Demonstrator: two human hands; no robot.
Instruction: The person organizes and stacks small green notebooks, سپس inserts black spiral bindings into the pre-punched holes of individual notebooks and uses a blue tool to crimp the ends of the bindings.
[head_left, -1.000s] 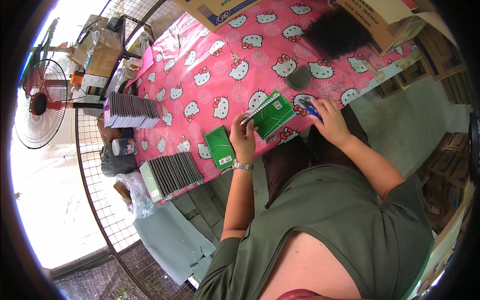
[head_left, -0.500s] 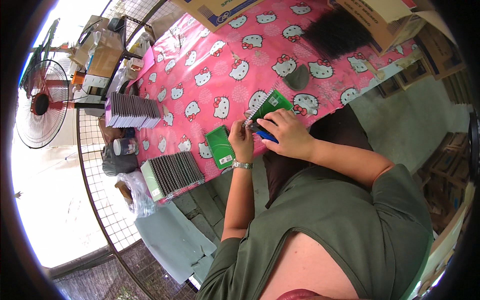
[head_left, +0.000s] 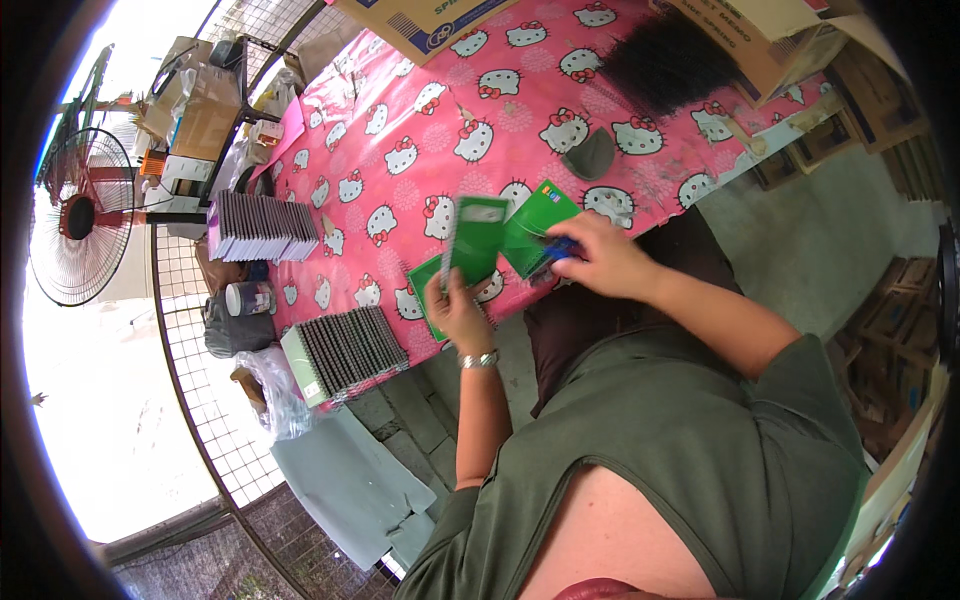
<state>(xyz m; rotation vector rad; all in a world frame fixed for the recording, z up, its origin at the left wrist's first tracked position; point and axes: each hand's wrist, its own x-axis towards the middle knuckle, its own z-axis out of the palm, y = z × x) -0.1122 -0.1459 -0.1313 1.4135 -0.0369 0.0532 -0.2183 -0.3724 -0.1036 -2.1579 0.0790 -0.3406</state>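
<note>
My left hand [head_left: 458, 312] grips a green spiral notebook [head_left: 478, 235], held up and tilted above the table and smeared by motion. Beneath it, partly covered, a second green notebook [head_left: 428, 275] lies at the table's near edge. Just right of the raised one is another green notebook [head_left: 540, 222], flat on the pink cloth. Over that notebook's lower right side, my right hand [head_left: 610, 258] is closed around blue-handled pliers [head_left: 562, 248]; their jaws are blurred.
A pink patterned cloth covers the table [head_left: 400, 200]. Stacked spiral notebooks [head_left: 345, 350] and a purple-edged stack [head_left: 262, 225] stand at left. Black spiral wires [head_left: 670, 65], a grey rounded piece [head_left: 590, 155] and cardboard boxes [head_left: 760, 50] are at the far side. A fan [head_left: 80, 215] stands far left.
My left hand has moved left and lifted a green notebook over the one lying there. My right hand, with the pliers, has shifted slightly right; a green notebook now shows flat beside it.
</note>
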